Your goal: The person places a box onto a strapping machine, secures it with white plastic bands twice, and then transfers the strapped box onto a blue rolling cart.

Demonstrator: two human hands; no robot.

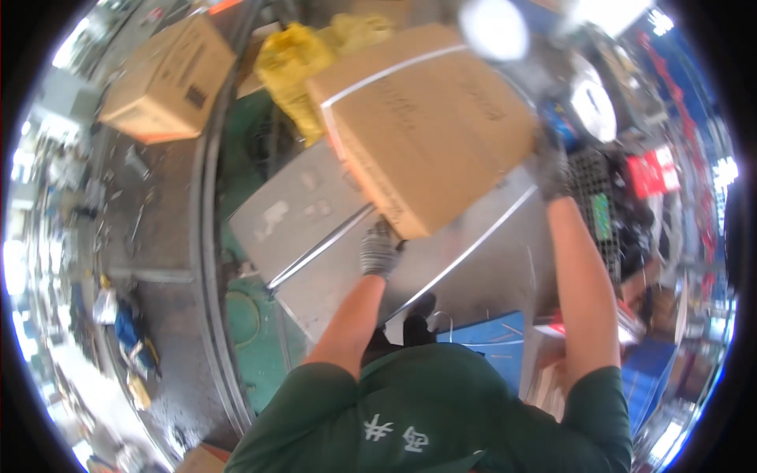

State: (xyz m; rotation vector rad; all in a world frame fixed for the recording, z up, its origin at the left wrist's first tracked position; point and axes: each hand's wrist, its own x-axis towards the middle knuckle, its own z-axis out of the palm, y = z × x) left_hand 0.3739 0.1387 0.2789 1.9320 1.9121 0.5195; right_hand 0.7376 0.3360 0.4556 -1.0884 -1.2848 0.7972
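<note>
A large cardboard box (430, 118) with a white strap round its far and left sides sits tilted over a grey flat surface (315, 197). My left hand (380, 251), in a striped knit glove, is at the box's near corner, its fingers curled under the bottom edge. At the box's right side, my right hand (553, 167), in a dark grey glove, grips the edge; its fingers are blurred and partly hidden. Pale bands cross the grey surface beneath the box.
Another cardboard box (169, 83) stands on a dark metal bench (150, 229) at the left. Beyond my box lies a yellow bag (293, 67). On the right are a black crate (591, 185), a red package (653, 172) and a round white object (593, 106). Blue sheet (493, 339) lies near me.
</note>
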